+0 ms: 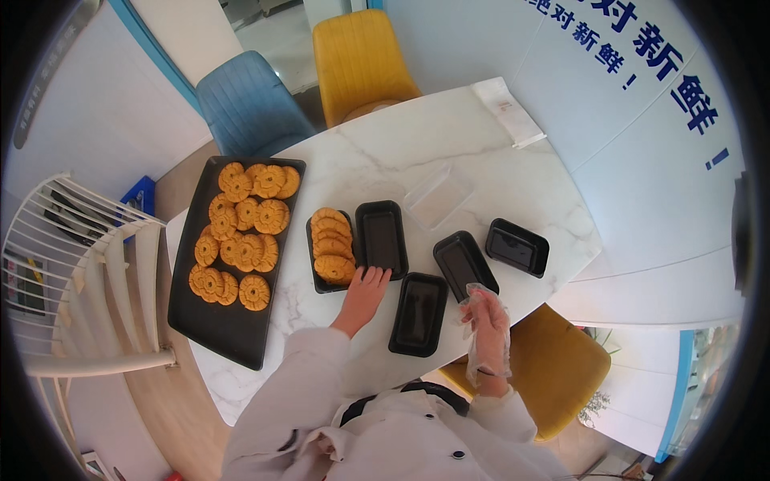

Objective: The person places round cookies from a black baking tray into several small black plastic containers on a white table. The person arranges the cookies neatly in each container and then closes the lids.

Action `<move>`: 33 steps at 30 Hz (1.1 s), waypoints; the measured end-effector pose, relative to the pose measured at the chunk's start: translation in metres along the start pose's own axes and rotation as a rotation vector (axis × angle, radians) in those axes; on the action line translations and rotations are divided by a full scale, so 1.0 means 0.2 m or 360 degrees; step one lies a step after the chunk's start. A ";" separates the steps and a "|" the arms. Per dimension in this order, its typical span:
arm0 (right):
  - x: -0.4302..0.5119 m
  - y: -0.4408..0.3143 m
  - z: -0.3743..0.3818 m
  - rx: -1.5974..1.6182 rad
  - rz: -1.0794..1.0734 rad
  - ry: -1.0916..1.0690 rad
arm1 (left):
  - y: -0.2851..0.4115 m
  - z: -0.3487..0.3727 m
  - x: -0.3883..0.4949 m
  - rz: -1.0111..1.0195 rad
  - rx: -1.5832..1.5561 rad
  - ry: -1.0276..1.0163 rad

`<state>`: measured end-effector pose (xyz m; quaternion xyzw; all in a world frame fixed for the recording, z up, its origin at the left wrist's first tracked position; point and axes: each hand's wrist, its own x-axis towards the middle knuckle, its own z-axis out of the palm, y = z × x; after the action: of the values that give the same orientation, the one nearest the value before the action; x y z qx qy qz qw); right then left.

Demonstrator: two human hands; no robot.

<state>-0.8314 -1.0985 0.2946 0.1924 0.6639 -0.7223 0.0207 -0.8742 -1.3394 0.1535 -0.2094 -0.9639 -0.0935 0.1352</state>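
My bare left hand [363, 299] reaches forward over the table, its fingertips at the near rim of a black plastic tray [381, 237] with no food in it. Just left of it stands a matching tray [319, 288] holding a row of overlapping round cookies [332, 240]. My right hand [486, 327] wears a clear plastic glove, fingers bent, beside the near end of another black tray [463, 261]; whether it touches that tray I cannot tell. Between my hands lies one more black tray [419, 312], and a smaller-looking one [517, 246] sits farther right.
A large dark baking tray [240, 337] with several cookies [248, 246] lies at the table's left. A clear plastic lid or tray [439, 197] and a white packet [505, 111] rest on the marble-look table [385, 144]. Chairs in blue [252, 102] and yellow [364, 60] stand beyond; another yellow chair [556, 373] stands right.
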 end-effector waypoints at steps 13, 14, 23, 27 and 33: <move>0.07 -0.13 0.01 0.0245 -0.0105 0.0002 | 0.06 -0.86 0.02 0.0210 0.0469 0.0270; 0.08 -0.17 0.06 0.0166 -0.0129 -0.0070 | 0.06 -0.98 -0.06 0.0179 0.0636 0.0384; -0.15 -0.28 0.71 -0.0030 -0.0461 -0.0683 | 0.01 -1.82 -1.09 -0.0451 0.1474 0.0366; -0.36 -0.21 0.96 -0.0089 -0.0384 -0.0936 | -0.06 -1.89 -2.03 -0.1821 -0.0870 0.3048; -0.71 -0.05 1.25 0.0007 -0.0295 -0.1088 | -0.06 -1.65 -3.03 -0.1119 -0.1390 0.3849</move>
<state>-0.7649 -1.3712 0.3597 -0.1216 0.6317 -0.7452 0.1757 -0.2748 -1.6580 0.2830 0.2372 -0.1319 -0.5483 0.7910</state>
